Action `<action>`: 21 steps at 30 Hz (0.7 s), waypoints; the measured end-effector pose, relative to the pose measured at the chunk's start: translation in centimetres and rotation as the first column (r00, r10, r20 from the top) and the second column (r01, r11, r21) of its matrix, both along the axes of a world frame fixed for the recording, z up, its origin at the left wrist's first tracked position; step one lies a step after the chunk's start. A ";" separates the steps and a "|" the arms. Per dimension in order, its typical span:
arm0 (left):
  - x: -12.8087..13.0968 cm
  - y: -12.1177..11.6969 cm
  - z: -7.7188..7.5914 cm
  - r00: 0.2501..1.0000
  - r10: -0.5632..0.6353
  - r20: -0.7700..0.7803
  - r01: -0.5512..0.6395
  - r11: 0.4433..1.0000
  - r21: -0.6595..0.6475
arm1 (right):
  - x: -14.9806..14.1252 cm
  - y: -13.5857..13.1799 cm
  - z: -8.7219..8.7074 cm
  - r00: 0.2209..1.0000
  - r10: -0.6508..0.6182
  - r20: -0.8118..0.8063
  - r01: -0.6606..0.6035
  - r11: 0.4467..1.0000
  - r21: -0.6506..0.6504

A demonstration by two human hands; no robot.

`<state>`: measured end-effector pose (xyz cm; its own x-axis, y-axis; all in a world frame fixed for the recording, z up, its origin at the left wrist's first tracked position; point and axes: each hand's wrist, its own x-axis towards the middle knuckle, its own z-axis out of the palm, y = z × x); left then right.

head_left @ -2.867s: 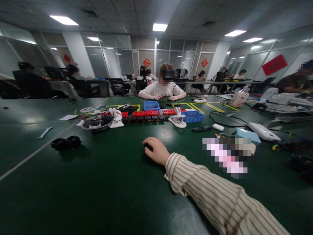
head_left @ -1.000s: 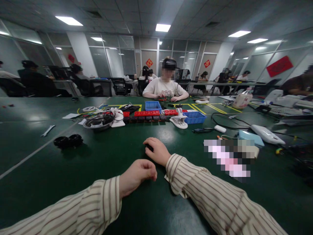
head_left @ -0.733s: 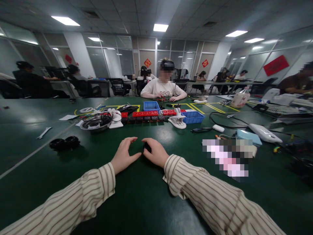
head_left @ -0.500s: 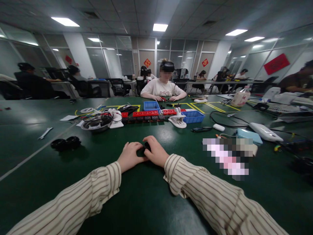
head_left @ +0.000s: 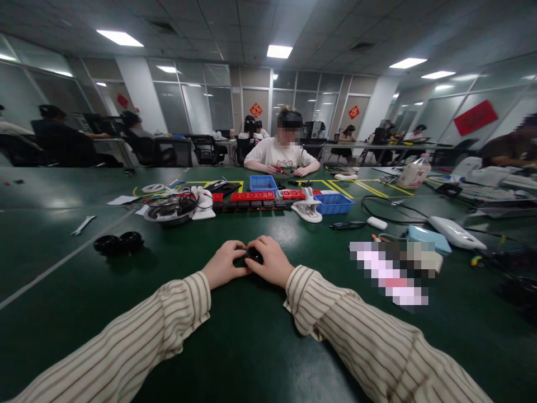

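Both my hands are closed round a small, glossy black round part (head_left: 254, 256) at the middle of the green table (head_left: 247, 330). My left hand (head_left: 225, 263) grips its left side with thumb and fingers. My right hand (head_left: 272, 260) covers its right side, fingers curled over the top. Much of the part is hidden, so its exact kind cannot be made out. To the left lie two black wheel-like pieces (head_left: 119, 243) side by side, apart from my hands.
Ahead stand a metal bowl of cables (head_left: 170, 215), red-topped blocks in a row (head_left: 252, 197), a white clamp stand (head_left: 307, 207) and blue bins (head_left: 334, 203). A wrench (head_left: 83, 225) lies left, a light-blue case (head_left: 427, 239) right. A co-worker (head_left: 277, 151) sits opposite.
The right fingers have shifted on the black part, and more of its glossy surface shows. The whole view has moved slightly. The co-worker opposite has lifted a red-handled thing a little.
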<state>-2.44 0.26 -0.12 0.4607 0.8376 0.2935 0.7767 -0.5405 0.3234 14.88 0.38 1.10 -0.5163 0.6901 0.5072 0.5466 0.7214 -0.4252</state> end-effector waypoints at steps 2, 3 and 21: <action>-0.3 0.3 -0.1 0.999 -0.050 -0.002 0.050 0.999 -0.013 | 0.2 0.2 0.2 0.996 0.092 0.017 -0.092 0.996 0.008; -0.5 0.5 -0.1 0.997 -0.072 -0.003 0.072 0.997 -0.018 | 0.2 0.2 0.3 0.991 0.130 0.023 -0.130 0.991 0.011; 2.0 -0.9 -0.3 0.992 0.118 0.054 -0.119 0.992 0.028 | -0.2 -0.6 0.2 0.995 -0.104 0.010 0.104 0.993 0.052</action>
